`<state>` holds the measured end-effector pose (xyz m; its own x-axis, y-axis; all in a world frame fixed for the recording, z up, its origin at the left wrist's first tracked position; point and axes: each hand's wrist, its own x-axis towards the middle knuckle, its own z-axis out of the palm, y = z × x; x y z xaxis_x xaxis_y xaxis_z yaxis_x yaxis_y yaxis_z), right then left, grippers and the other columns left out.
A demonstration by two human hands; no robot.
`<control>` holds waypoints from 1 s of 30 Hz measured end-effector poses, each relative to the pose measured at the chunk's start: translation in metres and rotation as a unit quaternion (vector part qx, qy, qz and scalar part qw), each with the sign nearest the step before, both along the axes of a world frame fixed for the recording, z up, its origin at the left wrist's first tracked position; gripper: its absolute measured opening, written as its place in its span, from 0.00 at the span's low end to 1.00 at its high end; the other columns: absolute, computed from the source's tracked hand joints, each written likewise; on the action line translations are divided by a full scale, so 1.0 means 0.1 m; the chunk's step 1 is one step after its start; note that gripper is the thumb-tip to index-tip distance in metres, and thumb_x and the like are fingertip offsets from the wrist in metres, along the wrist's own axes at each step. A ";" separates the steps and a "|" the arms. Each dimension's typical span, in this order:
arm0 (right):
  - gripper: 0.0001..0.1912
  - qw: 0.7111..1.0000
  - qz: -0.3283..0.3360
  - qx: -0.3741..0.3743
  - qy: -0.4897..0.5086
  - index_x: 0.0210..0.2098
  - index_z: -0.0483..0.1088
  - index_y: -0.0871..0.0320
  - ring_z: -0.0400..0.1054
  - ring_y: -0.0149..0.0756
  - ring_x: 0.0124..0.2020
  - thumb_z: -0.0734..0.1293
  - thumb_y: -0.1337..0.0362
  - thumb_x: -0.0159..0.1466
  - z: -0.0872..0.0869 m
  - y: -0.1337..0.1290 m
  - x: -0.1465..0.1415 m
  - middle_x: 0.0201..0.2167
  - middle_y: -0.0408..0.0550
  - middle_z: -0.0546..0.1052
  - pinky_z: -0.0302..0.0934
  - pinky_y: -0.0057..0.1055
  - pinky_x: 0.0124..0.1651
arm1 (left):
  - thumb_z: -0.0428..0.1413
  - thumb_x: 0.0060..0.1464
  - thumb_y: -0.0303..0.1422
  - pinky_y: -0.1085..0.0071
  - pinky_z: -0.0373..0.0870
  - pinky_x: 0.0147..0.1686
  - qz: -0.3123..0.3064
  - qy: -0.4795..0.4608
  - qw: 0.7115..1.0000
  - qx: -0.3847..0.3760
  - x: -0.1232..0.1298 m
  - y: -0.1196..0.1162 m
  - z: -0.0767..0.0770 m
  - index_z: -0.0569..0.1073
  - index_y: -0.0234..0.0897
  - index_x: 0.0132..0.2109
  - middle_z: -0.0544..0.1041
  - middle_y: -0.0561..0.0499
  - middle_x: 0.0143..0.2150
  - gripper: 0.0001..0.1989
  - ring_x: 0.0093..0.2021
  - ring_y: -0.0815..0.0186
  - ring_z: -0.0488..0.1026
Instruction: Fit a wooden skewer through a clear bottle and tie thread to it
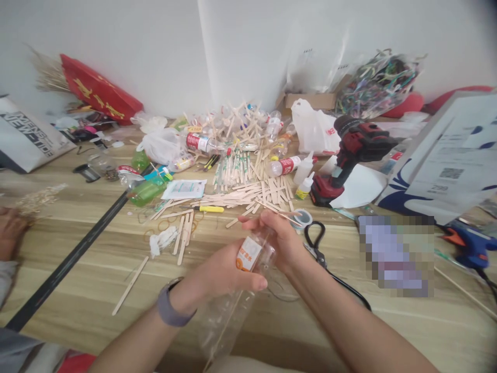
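Observation:
A clear plastic bottle [229,318] with a white and orange label is tilted over the table's front edge. My left hand [223,267] is wrapped round it near the label, thumb across its side. A long thin wooden skewer [224,331] runs along the bottle, inside or behind it; I cannot tell which. At the far end of the bottle my right hand [281,238] is closed, with slender wooden sticks [285,214] poking out past its fingers. The palm side of this hand and its exact grip are hidden.
Craft sticks [248,197], bottles and bags pile up ahead. Right stand a red drill [349,155], black-handled scissors [316,243], a blurred-out patch and a blue glue gun [471,243]. A black strip [73,254] crosses the left; another person's hand [11,230] rests beyond it.

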<state>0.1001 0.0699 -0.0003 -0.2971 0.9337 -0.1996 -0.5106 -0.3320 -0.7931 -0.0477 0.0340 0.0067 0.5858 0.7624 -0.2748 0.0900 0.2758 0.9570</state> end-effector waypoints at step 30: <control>0.22 0.809 0.169 0.264 -0.497 0.41 0.77 0.52 0.69 0.32 0.16 0.54 0.52 0.70 -0.09 -0.98 1.05 0.13 0.41 0.72 0.64 0.23 0.24 | 0.68 0.37 0.51 0.70 0.67 0.34 0.203 0.013 0.976 -0.078 -0.59 0.00 -0.05 0.69 0.35 0.44 0.73 0.49 0.38 0.32 0.36 0.64 0.72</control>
